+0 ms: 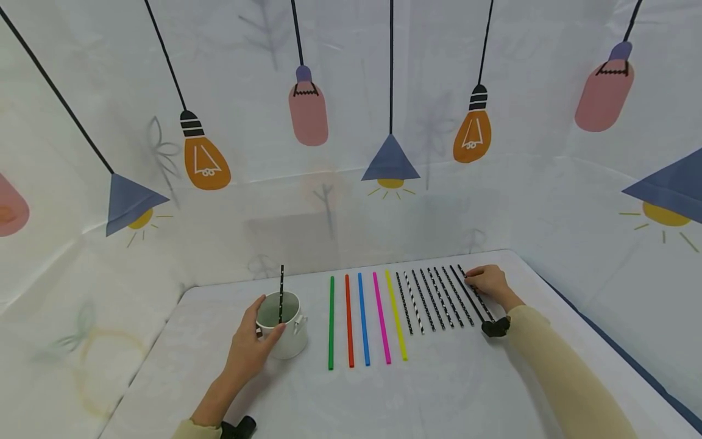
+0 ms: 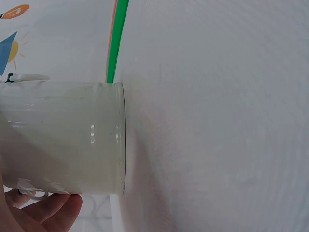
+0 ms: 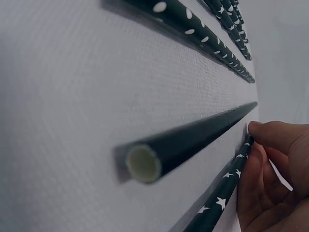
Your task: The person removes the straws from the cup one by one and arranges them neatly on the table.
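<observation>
In the head view my left hand (image 1: 247, 350) grips a white cup (image 1: 289, 346) with small side handles, thumb on the near side and fingers round the far left. One black patterned straw (image 1: 282, 283) stands in the cup, its lower end hidden. At the right end of a row of straws, my right hand (image 1: 490, 284) pinches a black straw with white stars (image 3: 220, 203) between thumb and fingers near its far end. This straw appears to lie on the table. Beside it lies a plain black straw (image 3: 193, 138), apart from the fingers.
Between the hands lie a green straw (image 1: 331, 323), a red straw (image 1: 349, 320), blue, pink and yellow ones, then several black-and-white patterned straws (image 1: 433, 299). The white table (image 1: 439, 396) meets a wall sheet (image 1: 351, 225) printed with lamps.
</observation>
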`<state>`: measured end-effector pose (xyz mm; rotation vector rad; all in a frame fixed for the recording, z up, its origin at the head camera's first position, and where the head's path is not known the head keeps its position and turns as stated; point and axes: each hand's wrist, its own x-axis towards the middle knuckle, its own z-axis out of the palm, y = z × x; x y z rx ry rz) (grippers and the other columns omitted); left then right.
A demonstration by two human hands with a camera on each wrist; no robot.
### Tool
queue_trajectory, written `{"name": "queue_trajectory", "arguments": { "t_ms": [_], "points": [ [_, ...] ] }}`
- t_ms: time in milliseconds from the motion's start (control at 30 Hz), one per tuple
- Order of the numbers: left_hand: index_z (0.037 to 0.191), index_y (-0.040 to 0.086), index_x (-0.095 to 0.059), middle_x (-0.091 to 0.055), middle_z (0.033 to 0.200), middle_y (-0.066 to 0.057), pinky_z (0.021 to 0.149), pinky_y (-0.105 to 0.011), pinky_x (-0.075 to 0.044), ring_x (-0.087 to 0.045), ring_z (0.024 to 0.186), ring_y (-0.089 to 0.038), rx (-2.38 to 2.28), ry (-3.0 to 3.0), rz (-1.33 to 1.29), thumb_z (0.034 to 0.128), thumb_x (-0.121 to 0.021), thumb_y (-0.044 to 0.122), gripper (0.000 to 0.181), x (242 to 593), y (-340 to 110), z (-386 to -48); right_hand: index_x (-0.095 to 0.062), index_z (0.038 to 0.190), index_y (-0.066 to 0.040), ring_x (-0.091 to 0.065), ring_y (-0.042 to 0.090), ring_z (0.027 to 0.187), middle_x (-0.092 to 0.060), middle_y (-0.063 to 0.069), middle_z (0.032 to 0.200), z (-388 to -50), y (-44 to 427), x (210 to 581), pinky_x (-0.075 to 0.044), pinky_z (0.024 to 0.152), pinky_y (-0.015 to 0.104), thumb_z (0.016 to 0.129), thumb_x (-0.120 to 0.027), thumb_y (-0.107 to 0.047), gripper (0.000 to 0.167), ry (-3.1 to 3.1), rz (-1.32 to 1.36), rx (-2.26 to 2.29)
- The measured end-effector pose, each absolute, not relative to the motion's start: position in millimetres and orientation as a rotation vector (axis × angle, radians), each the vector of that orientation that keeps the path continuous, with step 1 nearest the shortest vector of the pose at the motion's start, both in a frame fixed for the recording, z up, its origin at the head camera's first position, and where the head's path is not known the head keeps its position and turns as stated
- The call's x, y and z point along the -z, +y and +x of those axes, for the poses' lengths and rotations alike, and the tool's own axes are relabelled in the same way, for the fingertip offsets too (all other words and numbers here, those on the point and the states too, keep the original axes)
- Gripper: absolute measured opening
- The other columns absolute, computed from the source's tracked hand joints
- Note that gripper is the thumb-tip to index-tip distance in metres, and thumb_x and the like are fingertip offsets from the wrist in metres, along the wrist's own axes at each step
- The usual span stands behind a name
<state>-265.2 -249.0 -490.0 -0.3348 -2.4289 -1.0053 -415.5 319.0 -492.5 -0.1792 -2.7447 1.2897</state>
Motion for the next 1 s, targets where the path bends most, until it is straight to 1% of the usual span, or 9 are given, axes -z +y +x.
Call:
{"name": "queue_trajectory", "arguments": {
  "t_ms": [300, 833, 1000],
  "points": [
    [0.151, 0.009, -0.027, -0.046, 0.138, -0.016, 0.084, -0.046, -0.053, -0.054, 0.117, -0.03, 1.0, -2.438, -0.337, 0.0919, -0.067, 0.039, 0.078, 488.2, -248.6, -263.9, -0.065, 0.115, 0.008, -0.059, 0.019, 0.073, -0.065, 0.024, 0.105, -414.1, 317.4, 492.6, -0.05, 0.059, 0.028, 0.088, -0.068, -0.015, 0.035, -2.758, -0.168, -1.226],
    [0.151, 0.009, -0.027, -0.047, 0.138, -0.016, 0.083, -0.046, -0.053, -0.054, 0.116, -0.029, 1.003, -2.432, -0.335, 0.0918, -0.067, 0.038, 0.077, 487.2, -248.1, -264.1, -0.066, 0.112, 0.009, -0.057, 0.018, 0.071, -0.066, 0.016, 0.091, -414.0, 320.0, 492.2, -0.05, 0.058, 0.027, 0.088, -0.068, -0.017, 0.035, -2.742, -0.184, -1.262],
    [0.151, 0.008, -0.027, -0.047, 0.138, -0.017, 0.083, -0.046, -0.053, -0.054, 0.116, -0.03, 1.005, -2.434, -0.334, 0.0919, -0.067, 0.038, 0.077, 488.0, -248.4, -264.0, -0.066, 0.113, 0.008, -0.059, 0.019, 0.074, -0.066, 0.018, 0.095, -413.5, 319.8, 492.9, -0.051, 0.06, 0.028, 0.088, -0.068, -0.018, 0.036, -2.744, -0.207, -1.274]
  ]
}}
